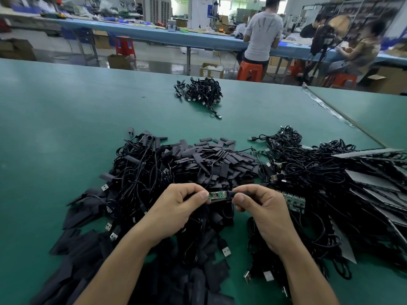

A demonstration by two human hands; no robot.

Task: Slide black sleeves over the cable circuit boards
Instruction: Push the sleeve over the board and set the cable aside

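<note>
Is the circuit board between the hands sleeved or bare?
Mostly bare: the small green circuit board shows its components; the black tubular sleeve sits only at its right end.

Big green flat work table (66, 102), long blue bench (154, 37) behind it, red plastic stools (250, 70) on a shiny grey floor (154, 60), brown cardboard boxes (119, 61) under the bench, person in a grey T-shirt (263, 34) at the bench, bright white light (226, 5) far back

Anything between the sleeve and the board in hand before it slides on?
No loose object shows. The black sleeve, pinched by the right hand, meets the right end of the circuit board; the green face is bare. Only the fingertips of the left hand, pinching the left end, lie in its path.
</note>
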